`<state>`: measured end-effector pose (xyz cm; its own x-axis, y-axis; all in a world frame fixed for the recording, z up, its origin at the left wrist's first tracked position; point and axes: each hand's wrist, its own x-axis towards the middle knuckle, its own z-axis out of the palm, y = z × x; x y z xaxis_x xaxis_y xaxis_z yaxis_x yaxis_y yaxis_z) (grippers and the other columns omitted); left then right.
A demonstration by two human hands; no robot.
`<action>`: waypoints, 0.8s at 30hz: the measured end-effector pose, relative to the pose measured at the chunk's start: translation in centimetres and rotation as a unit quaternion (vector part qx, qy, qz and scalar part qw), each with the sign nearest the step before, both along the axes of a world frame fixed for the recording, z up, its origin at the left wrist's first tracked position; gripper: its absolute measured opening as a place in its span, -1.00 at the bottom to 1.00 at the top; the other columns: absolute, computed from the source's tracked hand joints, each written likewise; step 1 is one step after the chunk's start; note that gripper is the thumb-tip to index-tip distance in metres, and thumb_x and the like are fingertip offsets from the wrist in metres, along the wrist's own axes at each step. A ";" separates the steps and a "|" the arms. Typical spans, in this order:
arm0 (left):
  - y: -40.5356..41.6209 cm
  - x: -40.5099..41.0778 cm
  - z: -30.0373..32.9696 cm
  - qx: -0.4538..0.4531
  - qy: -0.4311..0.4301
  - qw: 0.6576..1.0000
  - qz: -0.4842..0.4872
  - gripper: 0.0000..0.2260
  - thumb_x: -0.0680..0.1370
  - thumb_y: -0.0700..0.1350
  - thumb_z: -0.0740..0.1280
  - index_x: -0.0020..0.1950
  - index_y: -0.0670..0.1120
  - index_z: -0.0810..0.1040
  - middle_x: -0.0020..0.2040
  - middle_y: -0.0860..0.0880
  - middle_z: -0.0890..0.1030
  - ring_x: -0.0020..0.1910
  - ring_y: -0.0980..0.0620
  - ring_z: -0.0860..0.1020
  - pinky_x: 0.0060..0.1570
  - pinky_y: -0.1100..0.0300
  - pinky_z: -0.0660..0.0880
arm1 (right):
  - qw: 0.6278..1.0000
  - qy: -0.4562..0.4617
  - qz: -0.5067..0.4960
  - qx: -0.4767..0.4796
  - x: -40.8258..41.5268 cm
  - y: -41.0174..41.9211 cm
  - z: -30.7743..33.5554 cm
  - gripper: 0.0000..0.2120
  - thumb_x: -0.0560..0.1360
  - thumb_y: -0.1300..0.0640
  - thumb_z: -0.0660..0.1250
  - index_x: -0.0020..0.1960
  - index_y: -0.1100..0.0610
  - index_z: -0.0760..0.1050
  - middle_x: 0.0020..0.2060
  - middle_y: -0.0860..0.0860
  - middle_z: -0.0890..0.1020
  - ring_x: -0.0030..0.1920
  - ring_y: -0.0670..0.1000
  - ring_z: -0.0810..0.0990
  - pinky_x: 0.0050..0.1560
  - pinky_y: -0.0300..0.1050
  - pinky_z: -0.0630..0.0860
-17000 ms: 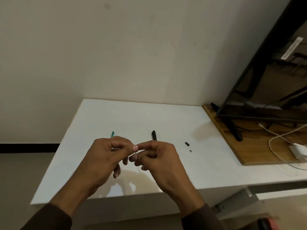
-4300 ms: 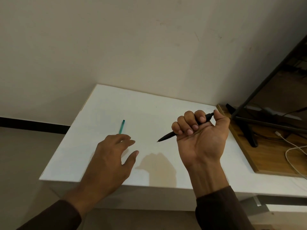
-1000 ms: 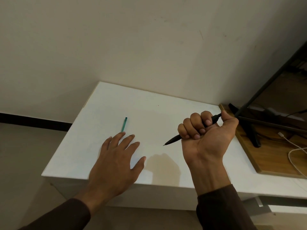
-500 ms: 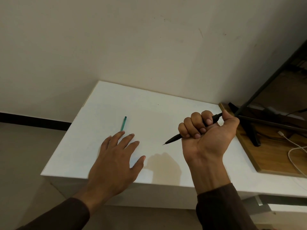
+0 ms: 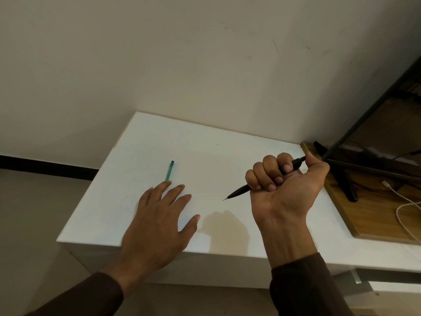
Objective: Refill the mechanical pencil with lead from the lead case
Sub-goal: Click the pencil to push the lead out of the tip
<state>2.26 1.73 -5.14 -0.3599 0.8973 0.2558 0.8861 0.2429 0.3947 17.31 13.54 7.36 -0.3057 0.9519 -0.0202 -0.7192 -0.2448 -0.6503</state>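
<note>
My right hand (image 5: 284, 192) is fisted around a black mechanical pencil (image 5: 239, 192), held above the white table (image 5: 205, 142). The pencil's fine tip points left and down, and my thumb rests on its rear end. My left hand (image 5: 159, 220) lies flat on the table, fingers spread, holding nothing. Just beyond its fingertips lies the slim teal lead case (image 5: 169, 171), flat on the table and untouched.
A wooden board (image 5: 373, 215) sits at the table's right side, carrying a dark monitor stand (image 5: 341, 176) and a white cable (image 5: 401, 201). A plain wall rises behind the table. The table's front edge runs just under my wrists.
Almost nothing has changed over the last second; both hands hold their places. Earlier, both hands worked together at the table's middle, and small black parts then lying on the table are gone.
</note>
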 end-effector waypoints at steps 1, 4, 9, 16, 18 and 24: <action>0.0 0.0 -0.1 0.002 0.001 1.000 0.001 -0.48 0.54 0.30 0.15 0.33 0.04 0.60 0.41 0.01 0.57 0.50 -0.06 0.38 0.43 -0.16 0.38 | 1.000 0.000 0.000 0.000 0.0 0.0 0.0 -0.59 0.55 -0.14 0.06 -0.37 0.07 0.17 -0.51 -0.03 0.12 -0.54 -0.03 0.07 -0.48 -0.14 0.09; 0.0 0.0 -0.2 0.005 -0.002 1.000 0.002 -0.48 0.54 0.29 0.16 0.33 0.04 0.60 0.41 0.01 0.57 0.50 -0.06 0.38 0.42 -0.16 0.39 | 1.000 0.002 0.002 -0.002 0.0 0.0 -0.1 -0.58 0.55 -0.14 0.06 -0.37 0.07 0.17 -0.51 -0.03 0.12 -0.54 -0.03 0.06 -0.49 -0.15 0.09; 0.1 -0.1 -0.1 0.007 -0.004 1.000 0.001 -0.47 0.54 0.30 0.15 0.33 0.04 0.60 0.42 0.01 0.56 0.50 -0.06 0.38 0.41 -0.16 0.40 | 1.000 -0.001 -0.003 -0.001 0.0 0.0 -0.2 -0.57 0.56 -0.14 0.06 -0.39 0.08 0.20 -0.52 -0.03 0.14 -0.54 -0.04 0.08 -0.48 -0.15 0.10; 0.0 0.0 0.3 0.009 -0.016 1.000 -0.002 -0.46 0.54 0.30 0.14 0.34 0.03 0.60 0.43 0.01 0.55 0.50 -0.07 0.39 0.42 -0.17 0.39 | 1.000 0.006 -0.005 -0.006 0.0 0.1 -0.2 -0.57 0.56 -0.14 0.06 -0.39 0.08 0.20 -0.53 -0.03 0.15 -0.55 -0.04 0.08 -0.49 -0.17 0.11; 0.0 0.0 0.4 0.009 -0.021 1.000 -0.001 -0.45 0.53 0.31 0.13 0.33 0.03 0.60 0.42 0.00 0.56 0.49 -0.08 0.39 0.41 -0.18 0.40 | 1.000 0.005 -0.005 -0.005 0.0 0.1 -0.2 -0.56 0.56 -0.15 0.06 -0.39 0.08 0.21 -0.53 -0.03 0.15 -0.54 -0.04 0.08 -0.49 -0.17 0.11; -0.1 0.0 0.4 0.011 -0.024 1.000 -0.003 -0.45 0.54 0.31 0.12 0.35 0.05 0.58 0.45 0.02 0.53 0.52 -0.05 0.36 0.43 -0.17 0.38 | 1.000 -0.003 -0.009 -0.005 0.0 0.0 -0.1 -0.57 0.56 -0.14 0.06 -0.38 0.07 0.20 -0.50 -0.03 0.13 -0.53 -0.04 0.07 -0.48 -0.16 0.10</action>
<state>2.25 1.64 -4.70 -0.3669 0.8937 0.2582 0.8676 0.2286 0.4416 17.26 13.50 7.25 -0.2883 0.9570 -0.0312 -0.7198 -0.2380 -0.6521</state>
